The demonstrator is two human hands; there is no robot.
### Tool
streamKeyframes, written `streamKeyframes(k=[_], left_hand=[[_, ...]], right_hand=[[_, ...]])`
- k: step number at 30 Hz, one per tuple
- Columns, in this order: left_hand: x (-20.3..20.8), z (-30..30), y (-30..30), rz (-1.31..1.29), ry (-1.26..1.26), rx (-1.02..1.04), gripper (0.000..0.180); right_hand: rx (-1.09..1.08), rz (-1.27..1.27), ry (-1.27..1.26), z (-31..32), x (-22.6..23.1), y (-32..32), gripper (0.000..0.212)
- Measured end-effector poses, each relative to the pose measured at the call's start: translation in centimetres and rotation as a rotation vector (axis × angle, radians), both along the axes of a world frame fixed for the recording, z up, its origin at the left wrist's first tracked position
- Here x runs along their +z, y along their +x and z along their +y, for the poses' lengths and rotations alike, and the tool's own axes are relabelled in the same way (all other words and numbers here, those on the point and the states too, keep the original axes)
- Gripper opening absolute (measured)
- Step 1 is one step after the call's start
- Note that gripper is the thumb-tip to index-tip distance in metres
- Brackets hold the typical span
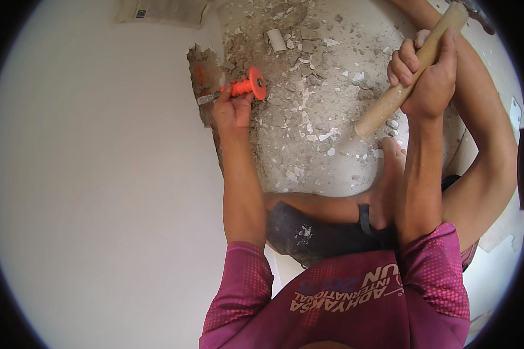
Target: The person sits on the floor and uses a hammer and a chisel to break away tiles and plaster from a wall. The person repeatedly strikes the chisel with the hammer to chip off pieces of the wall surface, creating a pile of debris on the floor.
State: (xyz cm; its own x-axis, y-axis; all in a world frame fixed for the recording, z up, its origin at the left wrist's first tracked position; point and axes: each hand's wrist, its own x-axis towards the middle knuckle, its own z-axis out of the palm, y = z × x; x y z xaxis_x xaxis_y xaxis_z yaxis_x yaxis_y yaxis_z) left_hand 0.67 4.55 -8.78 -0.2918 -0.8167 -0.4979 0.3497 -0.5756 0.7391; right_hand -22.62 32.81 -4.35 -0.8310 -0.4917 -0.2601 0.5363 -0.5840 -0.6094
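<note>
My left hand [234, 111] is closed around the orange grip of a cold chisel [257, 83], whose round hand guard faces right. The chisel's flat metal blade points left, at a rough broken patch [201, 70] in the white wall [99, 174]. Whether the tip touches the wall I cannot tell. Raised on the right, my right hand [428, 81] grips the wooden handle of a hammer [384, 110]. The handle slants from the upper right down to the left, its free end blurred. Only part of the dark hammer head shows at the upper right rim.
Broken plaster and grey rubble [300, 110] cover the floor between my arms. A short white cylindrical piece [276, 40] lies among them. At the upper left is a flat greyish packet [163, 11]. My bent legs and bare foot [388, 180] are close below the hammer.
</note>
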Motion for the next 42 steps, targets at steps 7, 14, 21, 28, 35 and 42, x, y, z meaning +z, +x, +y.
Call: streamKeyframes(k=[7, 14, 21, 28, 35, 42], left_hand=[[-0.1, -0.5, -1.1, -0.046, -0.036, 0.047, 0.014], [1.0, -1.3, -2.1, 0.069, -0.033, 0.114, 0.015], [1.2, -1.5, -1.5, 0.094, -0.063, 0.108, 0.016], [1.0, -0.7, -1.3, 0.126, -0.021, 0.129, 0.014], [0.0, -2.4, -0.1, 0.060, -0.098, 0.092, 0.015], [0.5, -1.6, -1.2, 0.119, -0.033, 0.129, 0.014]], right_hand=[[-0.118, 0.072, 0.092, 1.7, 0.4, -1.6, 0.047], [-0.259, -0.338, -0.053, -6.1, 0.7, 7.9, 0.056], [0.716, -0.290, 0.291, -8.6, -3.4, 12.3, 0.051], [-0.294, -0.258, 0.039, -6.4, -0.7, 4.3, 0.059], [0.904, -0.313, 0.256, -8.8, -3.3, 12.4, 0.052], [-0.173, -0.253, -0.068, -6.1, -1.1, 1.7, 0.054]])
